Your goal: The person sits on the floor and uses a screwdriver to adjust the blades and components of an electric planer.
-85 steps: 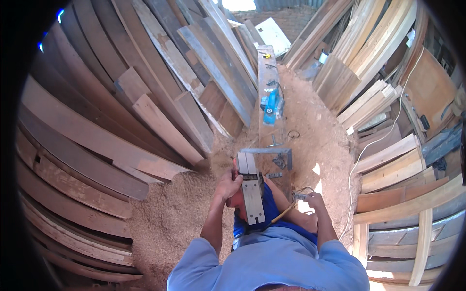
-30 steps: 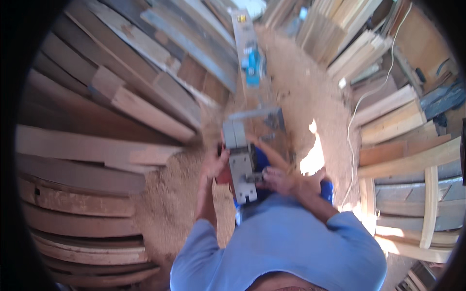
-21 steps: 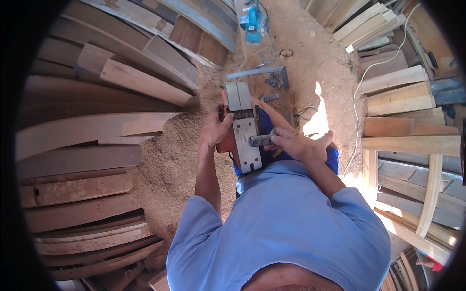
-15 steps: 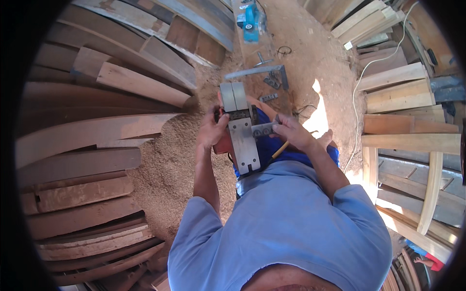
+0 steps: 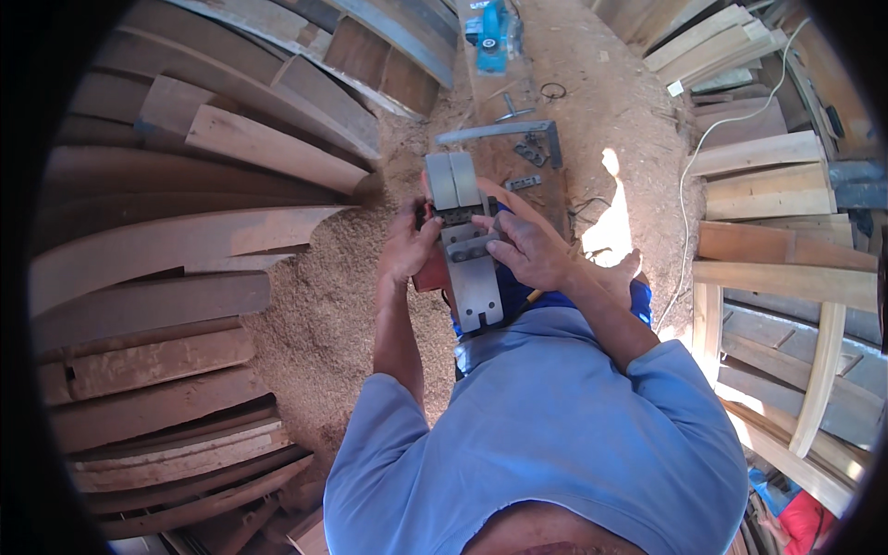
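Observation:
An electric hand planer [image 5: 476, 298] with a red body rests sole-up over my lap, its two silver sole plates facing me. My left hand [image 5: 409, 248] grips the planer's left side, thumb at the dark gap between the plates. Within that gap the cutter drum [image 5: 457, 216] partly shows. In my right hand [image 5: 529, 252] is a small flat metal piece [image 5: 470, 249] with round holes or screw heads. It lies across the rear plate just below the gap, pinched by thumb and fingers. One right fingertip reaches toward the drum.
Beyond the planer lie a metal square [image 5: 495, 132], small metal parts [image 5: 530, 150], a slotted metal piece [image 5: 524, 182] and a T-shaped tool [image 5: 511, 111]. A teal planer [image 5: 491, 37] stands farther off. Stacked boards [image 5: 153, 310] flank the left; more timber [image 5: 768, 190] and a white cable [image 5: 684, 199] are right.
My right hand has moved left with the metal piece, from beside the planer to over its rear plate. My left hand keeps its hold. The view has shifted slightly.

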A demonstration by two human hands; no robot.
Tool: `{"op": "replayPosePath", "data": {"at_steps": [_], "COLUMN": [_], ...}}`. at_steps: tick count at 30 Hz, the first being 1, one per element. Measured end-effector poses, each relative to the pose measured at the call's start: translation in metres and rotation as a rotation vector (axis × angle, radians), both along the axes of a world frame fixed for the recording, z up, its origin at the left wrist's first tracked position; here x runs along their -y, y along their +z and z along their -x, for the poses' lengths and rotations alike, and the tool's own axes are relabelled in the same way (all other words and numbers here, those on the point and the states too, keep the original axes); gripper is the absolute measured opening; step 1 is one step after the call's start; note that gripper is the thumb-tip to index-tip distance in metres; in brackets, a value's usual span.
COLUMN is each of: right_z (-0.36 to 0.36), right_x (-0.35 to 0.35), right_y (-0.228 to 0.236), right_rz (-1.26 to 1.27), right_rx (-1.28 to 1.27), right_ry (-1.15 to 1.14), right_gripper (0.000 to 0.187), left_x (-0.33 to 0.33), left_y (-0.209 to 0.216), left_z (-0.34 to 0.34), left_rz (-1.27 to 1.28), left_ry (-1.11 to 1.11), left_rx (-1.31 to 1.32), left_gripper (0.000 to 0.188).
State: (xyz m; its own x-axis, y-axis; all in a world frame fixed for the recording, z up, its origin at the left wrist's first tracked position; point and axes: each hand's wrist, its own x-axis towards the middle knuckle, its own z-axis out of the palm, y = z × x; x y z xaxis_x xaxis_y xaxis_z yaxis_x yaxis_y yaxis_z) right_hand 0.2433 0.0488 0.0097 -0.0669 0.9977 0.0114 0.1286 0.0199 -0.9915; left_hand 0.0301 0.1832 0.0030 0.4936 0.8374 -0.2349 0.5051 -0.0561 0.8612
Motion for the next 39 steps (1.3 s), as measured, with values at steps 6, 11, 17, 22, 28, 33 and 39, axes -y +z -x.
{"op": "replayPosePath", "data": {"at_steps": [6, 11, 17, 22, 28, 33, 39], "right_z": [0.004, 0.004, 0.006, 0.004, 0.004, 0.000, -0.012], "right_x": [-0.001, -0.002, -0.004, -0.007, -0.010, -0.009, -0.003], "right_y": [-0.010, -0.021, -0.022, -0.021, -0.018, -0.024, -0.019], "right_rz": [0.025, -0.019, -0.017, -0.010, 0.026, 0.068, 0.200], "right_rx": [-0.086, -0.079, -0.060, -0.048, -0.101, -0.335, -0.453], "right_ry": [-0.040, -0.052, -0.067, -0.066, -0.057, -0.037, -0.073], "right_gripper": [0.017, 0.019, 0.019, 0.019, 0.017, 0.013, 0.012], "left_x": [-0.003, 0.000, 0.000, 0.001, 0.000, 0.000, 0.003], "left_y": [-0.007, -0.002, -0.002, 0.004, 0.005, -0.001, 0.016], "left_z": [0.003, -0.002, 0.000, -0.002, 0.000, 0.003, -0.003], "left_rz": [0.010, 0.030, 0.026, 0.010, 0.018, 0.001, 0.118], "left_ry": [0.007, 0.025, 0.022, 0.024, 0.035, 0.021, 0.037], "left_rx": [-0.027, -0.005, -0.017, -0.029, -0.067, -0.022, 0.010], "left_gripper": [0.047, 0.046, 0.046, 0.046, 0.047, 0.048, 0.050]}}
